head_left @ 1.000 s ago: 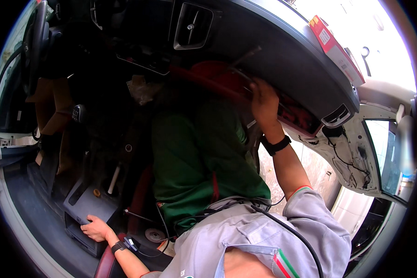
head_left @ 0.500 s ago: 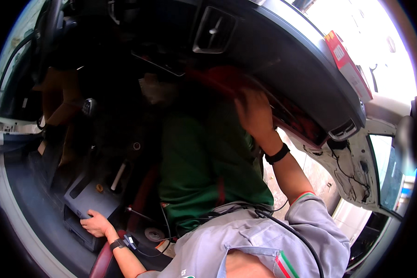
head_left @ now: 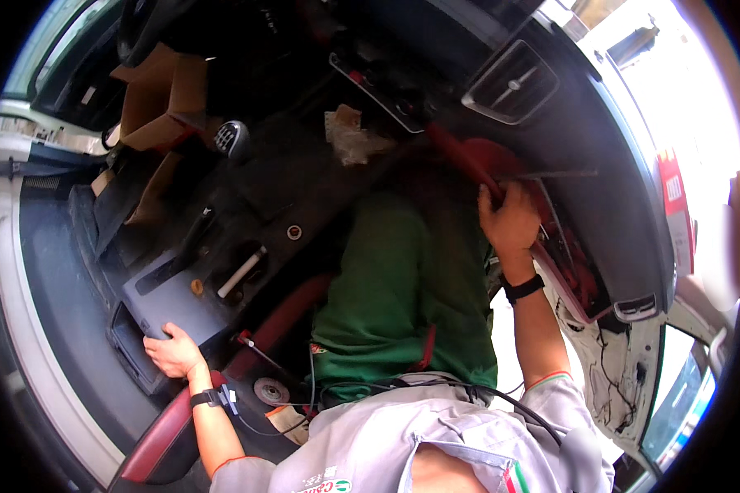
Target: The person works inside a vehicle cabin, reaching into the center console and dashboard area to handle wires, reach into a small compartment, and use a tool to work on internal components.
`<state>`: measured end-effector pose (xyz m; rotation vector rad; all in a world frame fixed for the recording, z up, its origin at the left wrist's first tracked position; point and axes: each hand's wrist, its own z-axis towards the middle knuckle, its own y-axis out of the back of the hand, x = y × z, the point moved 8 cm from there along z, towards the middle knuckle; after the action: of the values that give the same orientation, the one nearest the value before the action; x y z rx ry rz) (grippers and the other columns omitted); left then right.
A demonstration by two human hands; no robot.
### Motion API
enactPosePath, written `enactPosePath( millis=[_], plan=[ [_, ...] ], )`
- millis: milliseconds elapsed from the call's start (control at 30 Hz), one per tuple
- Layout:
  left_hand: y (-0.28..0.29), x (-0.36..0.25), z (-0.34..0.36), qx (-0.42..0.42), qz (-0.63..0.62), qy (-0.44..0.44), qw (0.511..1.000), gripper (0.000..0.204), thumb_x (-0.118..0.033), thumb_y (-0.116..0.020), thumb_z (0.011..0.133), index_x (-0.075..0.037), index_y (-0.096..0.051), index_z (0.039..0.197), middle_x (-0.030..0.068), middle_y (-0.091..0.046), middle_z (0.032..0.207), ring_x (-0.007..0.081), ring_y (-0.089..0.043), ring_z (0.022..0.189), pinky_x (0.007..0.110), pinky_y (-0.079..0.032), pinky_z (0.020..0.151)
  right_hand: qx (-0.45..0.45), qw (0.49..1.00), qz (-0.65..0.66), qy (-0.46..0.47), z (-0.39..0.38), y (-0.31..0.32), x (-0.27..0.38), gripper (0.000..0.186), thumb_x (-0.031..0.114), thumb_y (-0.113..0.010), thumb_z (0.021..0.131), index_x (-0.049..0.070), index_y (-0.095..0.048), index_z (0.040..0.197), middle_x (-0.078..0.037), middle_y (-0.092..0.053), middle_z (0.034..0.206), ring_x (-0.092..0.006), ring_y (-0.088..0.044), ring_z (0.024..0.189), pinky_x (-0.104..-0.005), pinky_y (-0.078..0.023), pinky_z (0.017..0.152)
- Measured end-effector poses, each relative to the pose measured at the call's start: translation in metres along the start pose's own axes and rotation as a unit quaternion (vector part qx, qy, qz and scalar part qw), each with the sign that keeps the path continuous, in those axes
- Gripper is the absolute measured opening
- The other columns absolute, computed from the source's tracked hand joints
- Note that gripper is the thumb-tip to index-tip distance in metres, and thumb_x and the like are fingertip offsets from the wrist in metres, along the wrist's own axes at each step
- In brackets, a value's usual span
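Observation:
My left hand [head_left: 173, 351] curls its fingers round the edge of the grey console armrest lid [head_left: 185, 308], above an opened dark bin [head_left: 129, 345]. My right hand [head_left: 511, 222] is closed at the end of a red bar-shaped part [head_left: 460, 154], below the dashboard. Shadow hides what kind of part it is. Beside it, a thin straight strip [head_left: 563, 173] points right. To the right of this hand lies the red-edged open glove box [head_left: 580, 283], with small items in it. My legs in green trousers [head_left: 378, 271] lie between my hands.
A gear lever [head_left: 232, 138], an open cardboard box [head_left: 164, 99] and crumpled clear plastic wrapping [head_left: 355, 140] are to the left. A white stick [head_left: 242, 273] lies in the console. Cables [head_left: 386, 384] cross my lap. A red-and-white box [head_left: 674, 209] stands on the dashboard.
The view has shifted and the footwell looks brighter. My right hand, blurred before, has closed at the red part. My left hand stays on the armrest lid.

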<state>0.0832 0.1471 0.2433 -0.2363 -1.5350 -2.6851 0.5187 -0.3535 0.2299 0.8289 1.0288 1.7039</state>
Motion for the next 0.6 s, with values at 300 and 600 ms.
enactPosePath(
  millis=[300, 600],
  plan=[
    [-0.003, 0.002, 0.0024, 0.004, -0.018, -0.005, 1.0, 0.052, -0.035, -0.059, 0.083, 0.003, -0.056, 0.118, 0.0229, -0.063, 0.109, 0.0411, -0.061, 0.101, 0.05, -0.048, 0.088, 0.018, 0.998, -0.063, 0.002, 0.0001, -0.0022, 0.0058, 0.039, 0.043, -0.064, 0.089, 0.004, -0.06, 0.096, -0.019, -0.064, 0.083, -0.0376, -0.065, 0.071, -0.0447, -0.053, 0.059],
    [-0.0032, 0.0044, -0.0002, -0.043, -0.028, -0.013, 0.999, 0.049, -0.033, -0.059, 0.082, 0.005, -0.056, 0.113, 0.0229, -0.063, 0.103, 0.0406, -0.062, 0.096, 0.05, -0.049, 0.084, -0.03, 0.998, -0.046, 0.035, 0.0008, 0.0039, 0.0087, 0.036, 0.04, -0.063, 0.091, 0.004, -0.058, 0.093, -0.018, -0.061, 0.078, -0.0375, -0.062, 0.067, -0.0451, -0.052, 0.057]
  ],
)
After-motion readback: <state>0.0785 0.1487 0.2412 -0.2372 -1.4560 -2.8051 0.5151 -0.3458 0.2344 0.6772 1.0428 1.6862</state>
